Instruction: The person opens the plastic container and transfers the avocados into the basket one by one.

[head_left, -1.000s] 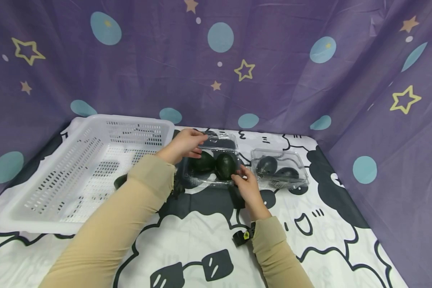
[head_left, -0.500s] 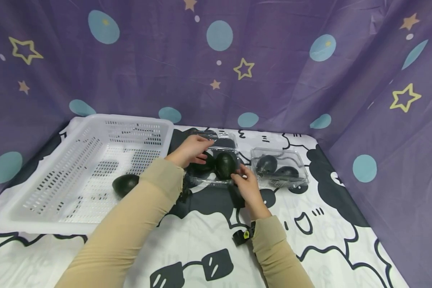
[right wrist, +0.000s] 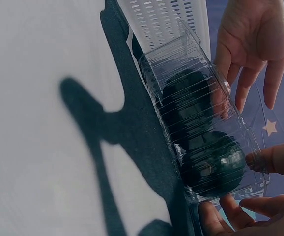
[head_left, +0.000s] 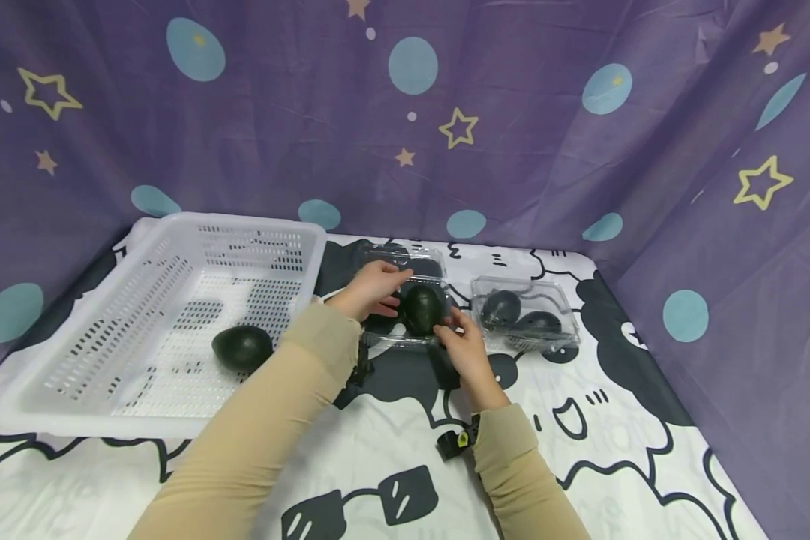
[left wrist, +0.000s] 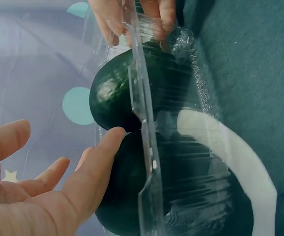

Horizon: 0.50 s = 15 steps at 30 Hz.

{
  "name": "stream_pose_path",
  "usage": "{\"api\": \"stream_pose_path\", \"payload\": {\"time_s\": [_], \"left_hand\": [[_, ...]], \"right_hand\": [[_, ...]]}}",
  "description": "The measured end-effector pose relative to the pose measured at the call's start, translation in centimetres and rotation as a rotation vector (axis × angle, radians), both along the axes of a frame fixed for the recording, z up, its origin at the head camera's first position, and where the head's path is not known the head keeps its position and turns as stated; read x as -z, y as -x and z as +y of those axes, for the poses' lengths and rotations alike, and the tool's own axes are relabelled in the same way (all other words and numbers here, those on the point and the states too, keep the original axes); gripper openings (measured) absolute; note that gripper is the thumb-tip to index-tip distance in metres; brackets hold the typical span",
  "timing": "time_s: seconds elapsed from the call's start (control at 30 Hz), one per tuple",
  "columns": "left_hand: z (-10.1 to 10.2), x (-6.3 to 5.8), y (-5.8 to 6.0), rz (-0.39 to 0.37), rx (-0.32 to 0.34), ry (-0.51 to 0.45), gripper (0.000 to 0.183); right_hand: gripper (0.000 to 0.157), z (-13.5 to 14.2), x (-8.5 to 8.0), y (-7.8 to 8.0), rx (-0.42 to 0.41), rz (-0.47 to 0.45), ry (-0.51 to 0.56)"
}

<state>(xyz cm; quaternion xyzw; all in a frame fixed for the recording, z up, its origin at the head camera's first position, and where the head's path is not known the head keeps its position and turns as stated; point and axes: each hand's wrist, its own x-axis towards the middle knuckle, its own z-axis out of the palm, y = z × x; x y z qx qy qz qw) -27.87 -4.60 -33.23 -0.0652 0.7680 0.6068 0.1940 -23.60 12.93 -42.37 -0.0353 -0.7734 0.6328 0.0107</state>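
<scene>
An open clear plastic clamshell box holds two dark green avocados side by side, the right one and the left one. My left hand hovers above the left avocado, fingers extended and loosely spread. In the left wrist view one fingertip comes right up to where the avocados meet. At the box's right end, my right hand pinches the wall, thumb at the rim and fingers outside. The hinged lid lies back, away from me. In the head view my left hand partly hides the left avocado.
On the left stands a white slotted plastic basket with one avocado in it. A second clear box, with two avocados inside, sits to the right. Behind the patterned tablecloth hangs a purple curtain.
My left hand has shifted right, further over the box, and its sleeve has uncovered the avocado in the basket. My right hand stays at the box's end.
</scene>
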Motion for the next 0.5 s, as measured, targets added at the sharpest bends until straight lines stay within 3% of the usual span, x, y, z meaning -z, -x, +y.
{"api": "stream_pose_path", "payload": {"time_s": [0.5], "left_hand": [[1.6, 0.9, -0.5, 0.007, -0.022, 0.063, 0.057]], "right_hand": [[0.057, -0.2, 0.0, 0.0, 0.015, 0.019, 0.003]]}}
